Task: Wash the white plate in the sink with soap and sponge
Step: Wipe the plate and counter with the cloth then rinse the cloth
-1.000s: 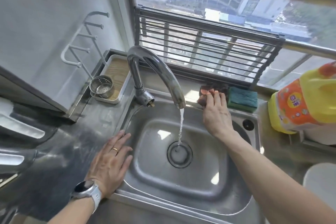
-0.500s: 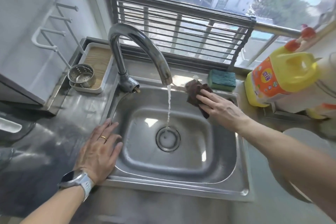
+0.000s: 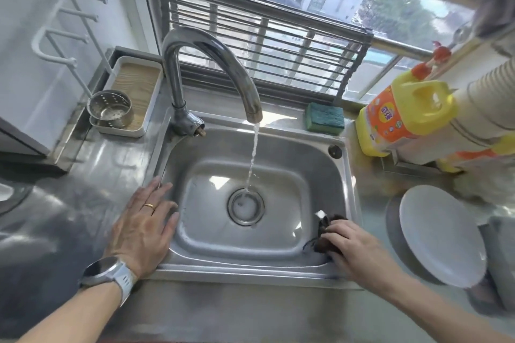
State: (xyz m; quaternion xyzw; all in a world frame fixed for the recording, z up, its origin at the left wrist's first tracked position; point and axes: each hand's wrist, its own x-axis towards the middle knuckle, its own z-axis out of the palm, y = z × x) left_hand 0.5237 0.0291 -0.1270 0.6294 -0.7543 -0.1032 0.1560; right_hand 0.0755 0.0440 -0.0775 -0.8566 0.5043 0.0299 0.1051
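The white plate lies on the counter to the right of the steel sink. Water runs from the curved tap into the drain. My right hand is closed on a dark brown cloth at the sink's front right corner. My left hand lies flat with fingers spread on the sink's left rim, holding nothing. A green sponge sits on the back rim. The yellow and orange soap jug stands at the right.
A white tray with a perforated steel cup sits at the back left. A wall rack hangs above it. A barred grille covers the window behind the tap. Rolled paper stands beside the soap jug.
My right hand took the brown cloth from the back rim and carried it down to the sink's front right corner. My left hand stayed on the rim. The view shifted.
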